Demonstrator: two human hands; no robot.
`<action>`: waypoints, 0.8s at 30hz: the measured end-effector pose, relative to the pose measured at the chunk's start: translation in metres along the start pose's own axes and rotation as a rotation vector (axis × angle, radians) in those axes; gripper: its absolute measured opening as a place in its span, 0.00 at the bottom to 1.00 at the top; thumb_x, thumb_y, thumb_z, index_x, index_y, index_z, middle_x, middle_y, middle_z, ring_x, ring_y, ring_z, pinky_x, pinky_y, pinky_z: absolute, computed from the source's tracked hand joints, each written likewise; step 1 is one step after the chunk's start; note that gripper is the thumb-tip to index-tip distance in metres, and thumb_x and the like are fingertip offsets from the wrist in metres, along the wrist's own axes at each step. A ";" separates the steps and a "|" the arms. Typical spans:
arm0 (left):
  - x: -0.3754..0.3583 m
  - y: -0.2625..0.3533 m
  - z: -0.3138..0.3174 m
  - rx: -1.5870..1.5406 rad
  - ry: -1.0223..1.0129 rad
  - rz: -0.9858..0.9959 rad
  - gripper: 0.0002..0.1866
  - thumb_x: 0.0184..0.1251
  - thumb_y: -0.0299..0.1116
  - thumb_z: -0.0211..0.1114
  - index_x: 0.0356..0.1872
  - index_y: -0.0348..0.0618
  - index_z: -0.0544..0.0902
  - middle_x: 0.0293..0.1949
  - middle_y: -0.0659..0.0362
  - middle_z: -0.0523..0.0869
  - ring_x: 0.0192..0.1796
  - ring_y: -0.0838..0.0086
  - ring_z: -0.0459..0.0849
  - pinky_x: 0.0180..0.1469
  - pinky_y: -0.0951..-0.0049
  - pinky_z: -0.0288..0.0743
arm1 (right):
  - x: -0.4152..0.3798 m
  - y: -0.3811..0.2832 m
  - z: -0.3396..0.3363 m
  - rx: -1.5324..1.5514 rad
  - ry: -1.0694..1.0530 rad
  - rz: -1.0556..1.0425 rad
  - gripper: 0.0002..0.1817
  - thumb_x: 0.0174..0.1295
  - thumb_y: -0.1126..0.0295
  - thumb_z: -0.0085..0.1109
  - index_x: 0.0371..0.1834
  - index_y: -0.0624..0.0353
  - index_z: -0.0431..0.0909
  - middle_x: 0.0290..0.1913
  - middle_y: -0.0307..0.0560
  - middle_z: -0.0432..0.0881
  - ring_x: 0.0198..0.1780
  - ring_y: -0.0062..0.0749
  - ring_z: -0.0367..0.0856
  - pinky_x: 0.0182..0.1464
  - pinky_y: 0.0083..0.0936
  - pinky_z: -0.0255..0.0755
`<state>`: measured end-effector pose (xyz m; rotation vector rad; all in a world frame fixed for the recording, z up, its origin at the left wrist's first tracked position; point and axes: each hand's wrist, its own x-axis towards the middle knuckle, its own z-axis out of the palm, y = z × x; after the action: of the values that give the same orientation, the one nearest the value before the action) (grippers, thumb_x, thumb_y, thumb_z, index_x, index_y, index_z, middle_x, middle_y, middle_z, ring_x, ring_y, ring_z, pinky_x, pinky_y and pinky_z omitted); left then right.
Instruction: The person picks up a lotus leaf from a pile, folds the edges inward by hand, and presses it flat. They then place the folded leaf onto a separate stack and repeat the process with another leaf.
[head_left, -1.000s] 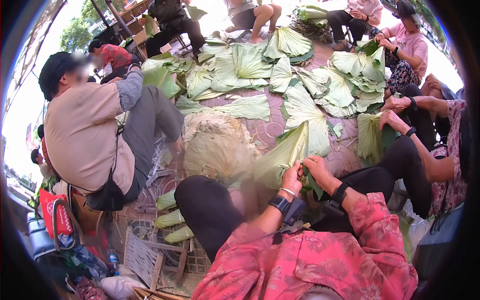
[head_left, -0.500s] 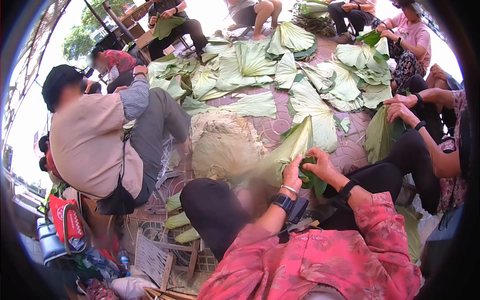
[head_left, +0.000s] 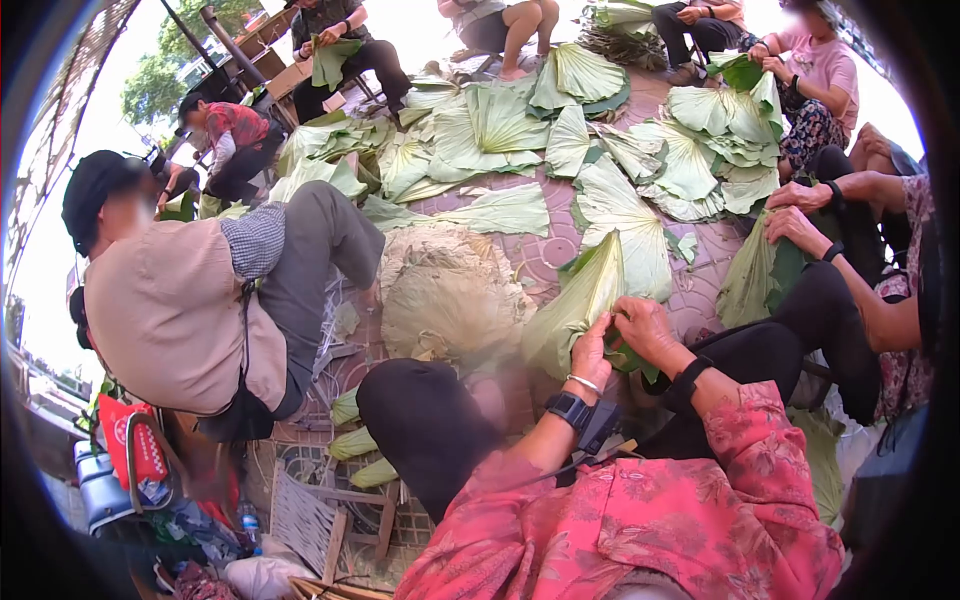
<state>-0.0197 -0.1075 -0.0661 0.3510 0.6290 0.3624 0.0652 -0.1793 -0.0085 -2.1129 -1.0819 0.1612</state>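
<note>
A large folded lotus leaf [head_left: 578, 305] hangs in front of my knees, its pale veined underside showing. My left hand [head_left: 590, 352] is closed on its near edge, with a bracelet and a watch on that wrist. Close beside it, my right hand [head_left: 645, 328] pinches the same edge with thumb and fingers. Darker green folds of the leaf show below the right hand. What lies between the fingertips is partly hidden. Just beyond, another spread lotus leaf [head_left: 630, 235] lies on the paving.
Many flattened lotus leaves [head_left: 490, 125] cover the ground ahead. A dried brownish leaf pile [head_left: 450, 290] lies left of centre. A person in a beige vest [head_left: 185, 300] sits at my left; a co-worker's hands [head_left: 800, 215] hold a leaf at right. A wooden stool [head_left: 330, 515] stands lower left.
My two hands have drawn closer together at the leaf's edge, and the leaf has settled slightly. The person at left has leaned further left, and their arm has dropped from its raised position.
</note>
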 end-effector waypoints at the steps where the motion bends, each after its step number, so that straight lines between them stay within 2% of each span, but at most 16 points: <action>1: 0.000 0.000 -0.001 0.024 0.009 0.003 0.09 0.60 0.35 0.63 0.39 0.46 0.78 0.34 0.64 0.81 0.37 0.77 0.79 0.38 0.76 0.72 | 0.002 0.002 -0.003 0.074 -0.022 0.039 0.05 0.47 0.71 0.54 0.26 0.61 0.75 0.23 0.53 0.79 0.29 0.50 0.78 0.31 0.37 0.71; 4: 0.000 0.003 -0.001 0.058 0.006 0.019 0.09 0.61 0.35 0.62 0.40 0.46 0.78 0.36 0.64 0.81 0.38 0.77 0.79 0.38 0.74 0.73 | 0.007 0.009 -0.006 0.299 -0.111 0.138 0.07 0.46 0.71 0.55 0.27 0.62 0.77 0.23 0.56 0.79 0.29 0.50 0.79 0.32 0.35 0.73; 9: -0.004 0.007 0.002 0.056 0.011 0.021 0.08 0.61 0.36 0.61 0.39 0.47 0.77 0.36 0.64 0.81 0.39 0.77 0.79 0.40 0.73 0.74 | 0.003 0.003 -0.002 -0.004 0.069 0.008 0.12 0.45 0.72 0.57 0.34 0.63 0.77 0.28 0.54 0.80 0.30 0.46 0.80 0.34 0.32 0.73; 12: -0.004 0.004 0.000 0.055 -0.035 0.021 0.08 0.61 0.36 0.61 0.38 0.48 0.77 0.36 0.65 0.81 0.41 0.77 0.78 0.41 0.72 0.73 | 0.003 0.006 0.003 -0.019 0.079 -0.043 0.11 0.46 0.72 0.56 0.34 0.63 0.78 0.29 0.56 0.80 0.32 0.45 0.81 0.35 0.33 0.73; 15: -0.005 0.005 -0.001 0.082 -0.007 -0.028 0.07 0.61 0.36 0.61 0.38 0.48 0.77 0.37 0.65 0.80 0.42 0.77 0.78 0.42 0.71 0.73 | 0.003 0.007 0.000 0.127 -0.003 0.164 0.12 0.45 0.72 0.55 0.34 0.63 0.78 0.31 0.57 0.79 0.35 0.46 0.80 0.36 0.32 0.73; 18: -0.008 0.008 0.000 0.071 -0.001 -0.044 0.07 0.61 0.36 0.61 0.37 0.48 0.76 0.38 0.65 0.80 0.43 0.77 0.77 0.43 0.70 0.73 | 0.006 0.006 -0.004 0.119 -0.041 0.148 0.12 0.45 0.71 0.56 0.35 0.62 0.78 0.32 0.56 0.79 0.35 0.47 0.80 0.37 0.32 0.73; 21: -0.011 0.011 0.002 0.077 0.015 -0.028 0.07 0.61 0.35 0.60 0.37 0.48 0.75 0.37 0.65 0.79 0.43 0.75 0.77 0.44 0.68 0.73 | -0.001 -0.009 -0.009 0.010 0.030 0.037 0.13 0.45 0.70 0.56 0.35 0.61 0.78 0.33 0.54 0.80 0.34 0.47 0.80 0.37 0.33 0.73; 24: -0.015 0.010 0.006 0.060 -0.035 -0.047 0.07 0.61 0.35 0.60 0.37 0.47 0.75 0.36 0.64 0.79 0.43 0.74 0.77 0.46 0.66 0.74 | 0.002 -0.002 -0.004 -0.068 0.049 0.053 0.13 0.46 0.69 0.56 0.37 0.60 0.79 0.34 0.52 0.80 0.34 0.46 0.80 0.38 0.34 0.74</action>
<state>-0.0299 -0.1068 -0.0500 0.3981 0.6137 0.2920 0.0671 -0.1795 -0.0037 -2.1955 -1.0166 0.0993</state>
